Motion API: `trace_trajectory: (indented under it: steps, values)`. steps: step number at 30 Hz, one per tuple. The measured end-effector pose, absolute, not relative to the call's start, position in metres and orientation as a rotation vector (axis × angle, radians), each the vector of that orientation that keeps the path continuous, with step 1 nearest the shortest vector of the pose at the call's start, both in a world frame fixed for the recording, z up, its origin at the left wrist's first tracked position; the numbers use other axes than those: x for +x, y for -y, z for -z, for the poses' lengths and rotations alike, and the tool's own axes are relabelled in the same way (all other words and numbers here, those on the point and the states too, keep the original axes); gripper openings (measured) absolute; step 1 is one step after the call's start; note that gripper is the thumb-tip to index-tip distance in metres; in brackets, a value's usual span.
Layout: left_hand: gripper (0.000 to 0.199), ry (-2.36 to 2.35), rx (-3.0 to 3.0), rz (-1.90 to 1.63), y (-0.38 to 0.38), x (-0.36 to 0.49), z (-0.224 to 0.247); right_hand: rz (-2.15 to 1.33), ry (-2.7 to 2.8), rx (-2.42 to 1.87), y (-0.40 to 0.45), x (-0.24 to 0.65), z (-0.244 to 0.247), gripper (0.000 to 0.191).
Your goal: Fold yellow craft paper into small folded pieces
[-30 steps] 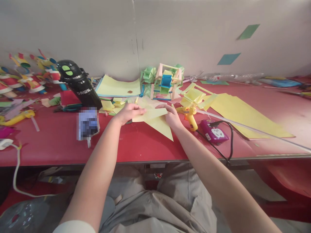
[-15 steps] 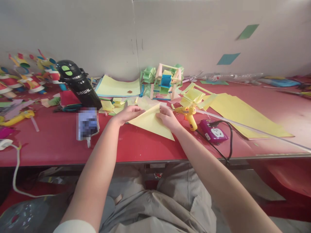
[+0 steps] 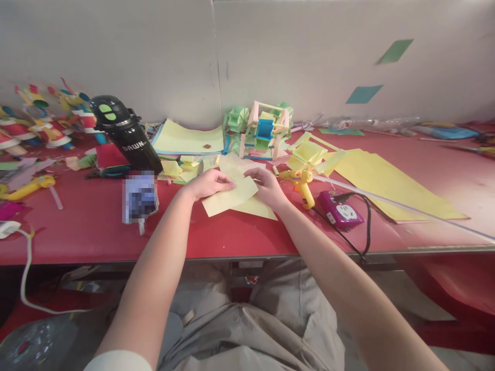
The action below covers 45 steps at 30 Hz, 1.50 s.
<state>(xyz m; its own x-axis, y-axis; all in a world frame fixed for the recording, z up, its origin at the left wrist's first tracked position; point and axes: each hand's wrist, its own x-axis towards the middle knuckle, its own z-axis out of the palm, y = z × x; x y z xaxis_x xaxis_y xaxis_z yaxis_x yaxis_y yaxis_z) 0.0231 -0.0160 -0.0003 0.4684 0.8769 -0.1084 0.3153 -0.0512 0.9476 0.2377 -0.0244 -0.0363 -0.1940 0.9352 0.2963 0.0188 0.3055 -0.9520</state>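
A pale yellow sheet of paper (image 3: 234, 197) lies at the middle of the table's front, one part turned over across the rest so that two corners point towards me. My left hand (image 3: 209, 184) pinches its upper left part between thumb and fingers. At the upper right edge, my right hand (image 3: 267, 188) is curled against the paper; its thumb is partly hidden behind the turned flap. Just right of that hand lies a yellow hot glue gun (image 3: 301, 186). More pale paper (image 3: 242, 164) is spread behind my hands.
A black bottle (image 3: 126, 136) and a blurred-out device (image 3: 139, 198) stand to the left. Behind is a paper-and-stick wheel model (image 3: 265, 129). To the right are a purple power socket (image 3: 340, 210) with a black cable and large yellow sheets (image 3: 394, 183).
The paper's raised flap has come down towards me and to the left, now lying across the lower part. My left hand has moved slightly right and down with it.
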Motion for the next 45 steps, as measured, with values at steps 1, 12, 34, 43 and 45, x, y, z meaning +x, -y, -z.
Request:
trace_trajectory:
  steps: [1,12,34,43,45]
  values:
    - [0.025,-1.092,1.62,-0.664,0.016,0.022,0.0,-1.064,1.479,-0.936,0.024,0.238,0.036,0.026]
    - [0.033,-1.174,1.339,-1.375,0.005,0.02,0.001,-1.15,1.167,-0.917,0.035,0.238,0.019,0.038]
    - [0.035,-1.009,1.651,-1.261,0.008,0.044,0.012,-1.146,1.304,-0.925,0.032,0.237,0.033,0.026]
    - [0.034,-0.979,1.651,-1.246,0.011,0.047,0.008,-1.135,1.331,-0.919,0.036,0.235,0.03,0.02]
    - [0.035,-0.953,1.671,-1.221,0.014,0.048,0.005,-1.129,1.34,-0.913,0.037,0.234,0.029,0.021]
